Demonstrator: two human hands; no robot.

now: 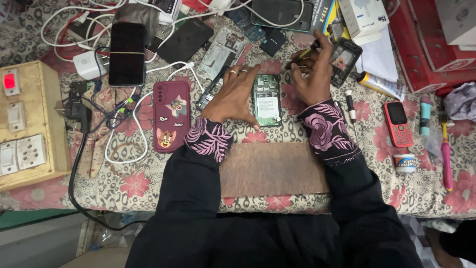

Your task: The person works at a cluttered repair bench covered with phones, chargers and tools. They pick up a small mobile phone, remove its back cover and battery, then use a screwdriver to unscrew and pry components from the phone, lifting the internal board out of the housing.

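The opened phone [267,100] lies lengthwise away from the person between both hands, the left hand [237,92] flat, fingers spread along its left edge, the right hand [312,74] pinching a screwdriver [300,54] above its top-right corner.

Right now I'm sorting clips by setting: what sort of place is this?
Probably a phone repair bench: an opened phone under the hands, a small screwdriver beside it, and loose phone parts and cables on the cloth.
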